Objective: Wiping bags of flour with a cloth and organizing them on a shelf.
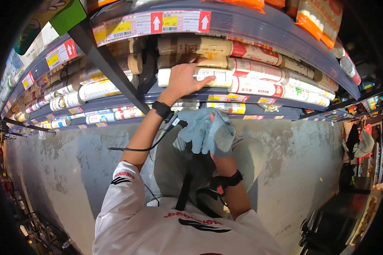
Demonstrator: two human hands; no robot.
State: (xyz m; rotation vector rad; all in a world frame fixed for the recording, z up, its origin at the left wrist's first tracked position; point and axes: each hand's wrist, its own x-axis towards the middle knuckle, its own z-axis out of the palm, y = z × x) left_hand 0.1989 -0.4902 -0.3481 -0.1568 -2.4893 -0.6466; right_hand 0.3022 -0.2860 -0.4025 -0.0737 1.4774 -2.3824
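Note:
My left hand (184, 78) lies over a white cylindrical noodle pack (221, 78) at the front of a stacked shelf row. The thumb runs along the pack's front, and the fingers reach over its top, their tips partly hidden in shadow. Behind and above it, beige cylindrical packs (198, 46) lie on their sides. A light blue cloth (196, 127) is bunched in my right hand (213, 118), in front of the lower shelf edge and above my knees. Most of that hand is covered by the cloth.
A dark shelf upright (115, 68) slants down left of my left arm. Price tags line the upper shelf edge (242, 25), which overhangs the packs. Red-and-white packs (257, 86) continue rightward. A black cable (137, 149) hangs by my left forearm. Worn grey floor (293, 165) lies below.

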